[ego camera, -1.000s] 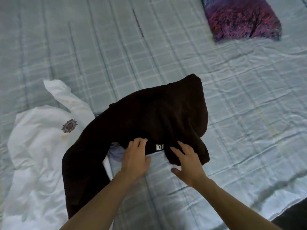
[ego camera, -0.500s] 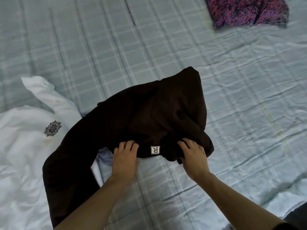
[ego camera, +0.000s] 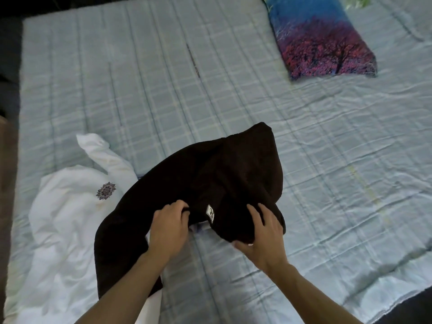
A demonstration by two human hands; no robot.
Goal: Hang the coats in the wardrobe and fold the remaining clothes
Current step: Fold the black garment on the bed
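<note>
Both forearms are showing bare right up to the near edge, no sleeves, and the left hand (ego camera: 168, 226) and right hand (ego camera: 264, 239) are wearing nothing.

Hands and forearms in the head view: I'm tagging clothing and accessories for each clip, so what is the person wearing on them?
Nothing shows on either. The left hand and right hand are bare: no gloves, rings, watch or bracelets visible. Both forearms are uncovered right down to the bottom edge of the picture, so any sleeves end out of view.
</note>
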